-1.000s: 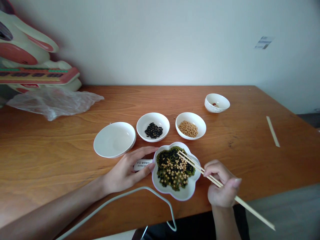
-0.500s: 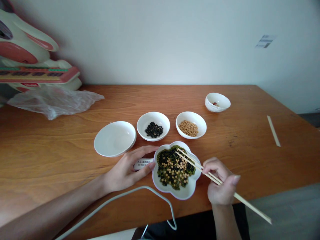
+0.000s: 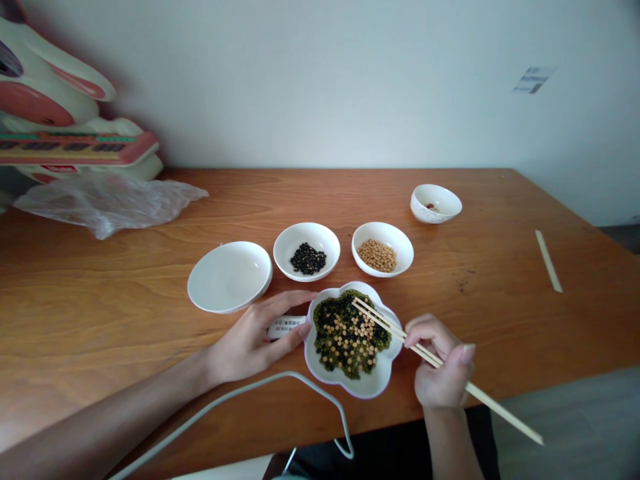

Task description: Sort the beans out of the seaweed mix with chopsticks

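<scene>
My left hand (image 3: pixel 253 340) steadies the rim of a white flower-shaped dish (image 3: pixel 377 382) of mixed green, black and tan beans (image 3: pixel 350 340) on the brown wooden table (image 3: pixel 480 320), while my right hand's fingers pinch pale wooden chopsticks (image 3: pixel 425 353), tips over the beans.

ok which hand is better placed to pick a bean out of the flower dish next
Probably the right hand: it holds the chopsticks, their tips at the mixed beans in the dish. The left hand holds the dish's side.

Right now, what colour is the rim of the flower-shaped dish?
Pale purple rim, clearest in the head view.
</scene>
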`<state>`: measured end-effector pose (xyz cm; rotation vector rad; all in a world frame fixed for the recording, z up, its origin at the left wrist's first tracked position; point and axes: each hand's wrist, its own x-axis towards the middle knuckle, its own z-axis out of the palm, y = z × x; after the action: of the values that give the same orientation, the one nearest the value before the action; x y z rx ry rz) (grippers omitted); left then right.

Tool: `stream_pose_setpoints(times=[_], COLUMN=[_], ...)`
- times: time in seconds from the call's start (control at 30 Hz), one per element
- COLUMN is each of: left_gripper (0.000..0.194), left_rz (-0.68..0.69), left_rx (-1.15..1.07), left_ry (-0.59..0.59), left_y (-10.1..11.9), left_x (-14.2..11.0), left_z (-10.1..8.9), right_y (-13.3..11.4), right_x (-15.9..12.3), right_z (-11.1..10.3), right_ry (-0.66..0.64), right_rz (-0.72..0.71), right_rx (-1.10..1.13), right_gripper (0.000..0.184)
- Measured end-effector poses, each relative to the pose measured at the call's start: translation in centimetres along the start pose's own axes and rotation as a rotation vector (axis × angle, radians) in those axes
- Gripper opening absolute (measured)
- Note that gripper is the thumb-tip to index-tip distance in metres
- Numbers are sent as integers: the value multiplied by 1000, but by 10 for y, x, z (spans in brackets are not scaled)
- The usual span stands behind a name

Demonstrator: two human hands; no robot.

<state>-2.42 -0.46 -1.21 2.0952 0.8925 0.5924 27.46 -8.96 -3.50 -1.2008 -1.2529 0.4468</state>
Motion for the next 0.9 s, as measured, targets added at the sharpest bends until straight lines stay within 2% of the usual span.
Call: stream_pose_setpoints(times=[0.47, 0.9], left_gripper=[49, 49], left_rz=[0, -4], left_rx=[-2, -5], left_ry=[-5, -20], left_y=[0, -1], left_x=[0, 0], left_z=[0, -1], right_y=[-3, -1], right_x=[4, -1], right_z=[0, 1], right_ry=[96, 11], right_rz=[-32, -56], right_rx=[32, -23], right_gripper=[80, 79])
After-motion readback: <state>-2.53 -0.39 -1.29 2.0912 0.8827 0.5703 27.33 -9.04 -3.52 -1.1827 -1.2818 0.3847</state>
